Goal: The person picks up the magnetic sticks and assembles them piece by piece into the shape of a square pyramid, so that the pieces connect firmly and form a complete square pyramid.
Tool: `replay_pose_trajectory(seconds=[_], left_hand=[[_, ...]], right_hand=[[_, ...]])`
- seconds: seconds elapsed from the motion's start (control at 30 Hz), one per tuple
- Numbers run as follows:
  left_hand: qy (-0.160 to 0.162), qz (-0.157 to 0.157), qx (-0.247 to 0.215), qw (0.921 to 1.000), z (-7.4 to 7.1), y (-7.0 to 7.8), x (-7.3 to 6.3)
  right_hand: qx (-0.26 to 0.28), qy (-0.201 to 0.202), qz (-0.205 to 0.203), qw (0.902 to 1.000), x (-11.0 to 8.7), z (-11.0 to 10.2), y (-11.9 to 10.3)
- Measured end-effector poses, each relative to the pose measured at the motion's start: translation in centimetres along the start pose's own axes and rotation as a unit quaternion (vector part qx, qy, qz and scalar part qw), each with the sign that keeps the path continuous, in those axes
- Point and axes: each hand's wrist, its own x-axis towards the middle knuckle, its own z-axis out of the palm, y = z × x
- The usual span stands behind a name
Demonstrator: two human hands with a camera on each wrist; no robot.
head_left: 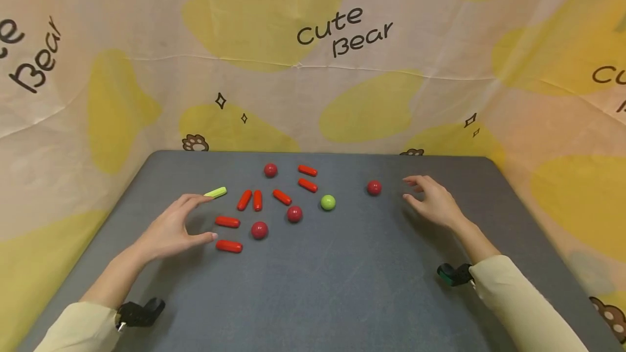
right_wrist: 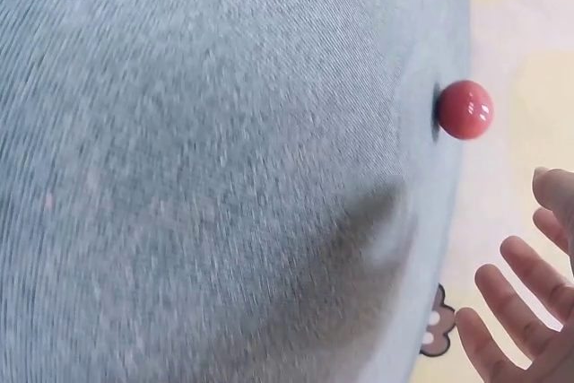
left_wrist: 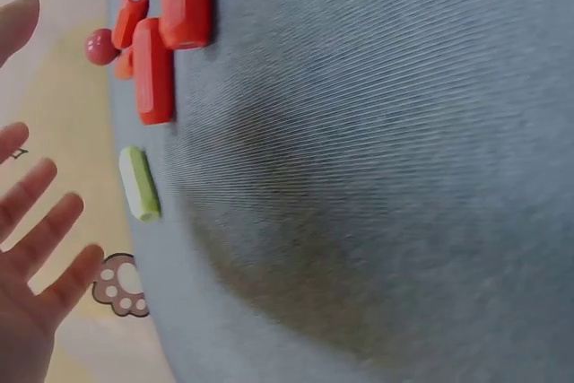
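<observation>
My left hand [head_left: 171, 227] hovers over the left side of the table, thumb and fingers spread apart with nothing between them. Its fingertips overlap the near end of a yellow-green stick [head_left: 217, 192] in the head view; in the left wrist view that stick [left_wrist: 139, 184] lies apart from the fingers. Close to the thumb tip lie two red sticks, one nearer me [head_left: 229, 246] and one farther off [head_left: 227, 222]. On the right, my right hand [head_left: 432, 200] is held above the table with fingers loosely extended, holding nothing. A red ball [head_left: 374, 188] sits left of its fingertips.
Several more red sticks [head_left: 257, 200] are scattered over the left and middle of the grey table [head_left: 313, 297]. Among them are red balls [head_left: 294, 214] and a green ball [head_left: 328, 202]. A printed cloth [head_left: 274, 86] hangs behind and at both sides.
</observation>
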Motion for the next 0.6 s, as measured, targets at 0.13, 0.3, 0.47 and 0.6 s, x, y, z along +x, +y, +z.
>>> replay_pose_trajectory(seconds=[0.13,0.3,0.47,0.6], left_hand=[[-0.008,0.004,-0.045,0.9989,1.0,-0.5,-0.5],[-0.028,-0.005,-0.084,0.9961,2.1,-0.6,-1.0],[-0.047,-0.009,-0.101,0.9938,3.0,-0.4,-1.3],[-0.061,0.003,-0.103,0.9928,3.5,-0.4,-1.2]], right_hand=[[0.010,-0.004,-0.003,0.9999,0.5,0.7,-0.2],[0.022,-0.005,-0.002,0.9997,1.1,1.5,-0.3],[0.030,-0.008,-0.003,0.9995,1.5,2.2,-0.5],[0.042,-0.017,-0.003,0.9989,1.9,2.5,-0.6]])
